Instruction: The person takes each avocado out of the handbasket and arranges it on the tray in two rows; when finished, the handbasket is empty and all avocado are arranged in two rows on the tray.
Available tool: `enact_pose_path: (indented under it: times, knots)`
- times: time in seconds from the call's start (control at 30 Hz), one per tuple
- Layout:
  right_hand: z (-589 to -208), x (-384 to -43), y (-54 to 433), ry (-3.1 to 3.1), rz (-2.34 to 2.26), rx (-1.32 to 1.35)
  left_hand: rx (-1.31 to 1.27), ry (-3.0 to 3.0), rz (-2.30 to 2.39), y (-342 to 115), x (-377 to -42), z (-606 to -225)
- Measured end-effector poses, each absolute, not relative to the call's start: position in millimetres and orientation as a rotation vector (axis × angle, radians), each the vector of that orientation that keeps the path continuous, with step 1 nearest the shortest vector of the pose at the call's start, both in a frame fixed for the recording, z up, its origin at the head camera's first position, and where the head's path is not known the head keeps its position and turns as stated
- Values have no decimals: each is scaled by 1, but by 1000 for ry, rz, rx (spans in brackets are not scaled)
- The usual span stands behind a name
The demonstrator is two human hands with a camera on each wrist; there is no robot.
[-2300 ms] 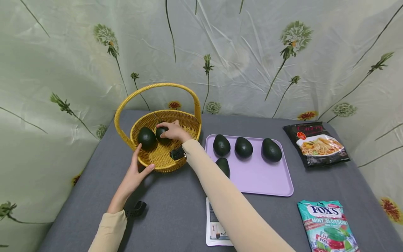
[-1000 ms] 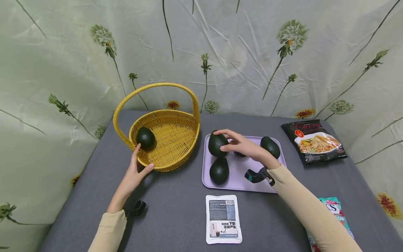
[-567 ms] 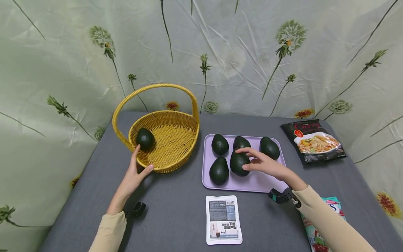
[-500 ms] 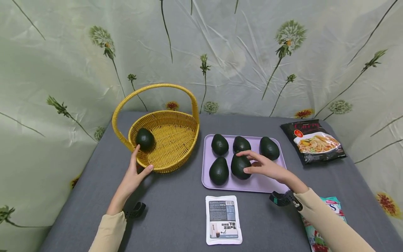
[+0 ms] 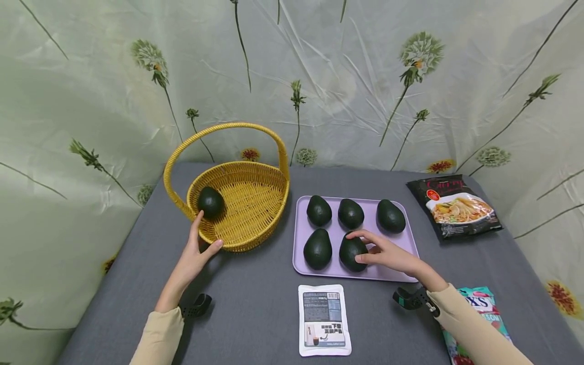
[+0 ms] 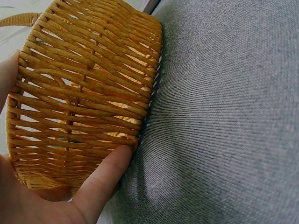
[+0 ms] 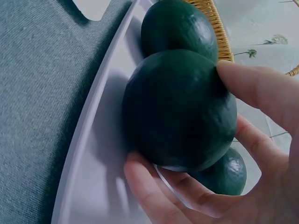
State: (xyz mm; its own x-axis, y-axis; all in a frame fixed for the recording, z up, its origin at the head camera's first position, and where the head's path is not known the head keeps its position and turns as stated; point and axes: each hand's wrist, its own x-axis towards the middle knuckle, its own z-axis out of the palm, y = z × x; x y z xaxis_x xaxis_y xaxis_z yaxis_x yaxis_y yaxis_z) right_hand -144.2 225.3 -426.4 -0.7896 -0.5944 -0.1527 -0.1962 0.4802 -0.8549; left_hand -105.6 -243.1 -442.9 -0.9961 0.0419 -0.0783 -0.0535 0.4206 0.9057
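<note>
My right hand (image 5: pixel 388 255) holds a dark green avocado (image 5: pixel 349 253) low in the near row of the lilac tray (image 5: pixel 392 266). The right wrist view shows thumb and fingers spread round this avocado (image 7: pixel 177 109), with another avocado (image 7: pixel 180 28) close behind it. My left hand (image 5: pixel 193 258) grips the left near side of a yellow woven basket (image 5: pixel 248 203) with an arched handle. Up close, one fingertip (image 6: pixel 117 156) presses the wicker wall (image 6: pixel 88 107) near its base. A single avocado (image 5: pixel 211 203) lies inside the basket at the left, beside the left fingers.
Several more avocados stand on the tray, three along its far row. A white pouch (image 5: pixel 325 320) lies in front of the tray. At the right are a black noodle packet (image 5: pixel 456 207) and a teal candy bag (image 5: pixel 485 309), partly under the right sleeve. A flowered curtain hangs behind.
The right hand has carried an avocado rightward from the basket onto the tray and lowered it into the near row, drawing slightly nearer. The left hand has stayed on the basket.
</note>
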Motion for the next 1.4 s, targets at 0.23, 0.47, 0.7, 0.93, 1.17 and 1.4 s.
enact_pose_path:
  times: [0.23, 0.47, 0.7, 0.93, 1.17, 1.4]
  knots:
    - [-423, -144, 227, 2293, -1193, -680, -25, 2569, 1644, -244, -107, -446]
    - [-420, -144, 228, 2281, -1184, -689, -37, 2563, 1638, -245, -109, -447]
    - [-422, -145, 230, 2303, -1191, -692, -40, 2564, 1635, -243, -107, -444]
    - [-424, -147, 231, 2341, -1195, -701, -38, 2575, 1632, -242, -106, -443]
    - [-425, -146, 231, 2322, -1244, -669, -27, 2570, 1646, -242, -105, -443]
    - [-422, -146, 230, 2317, -1233, -682, -14, 2565, 1655, -242, -106, -443]
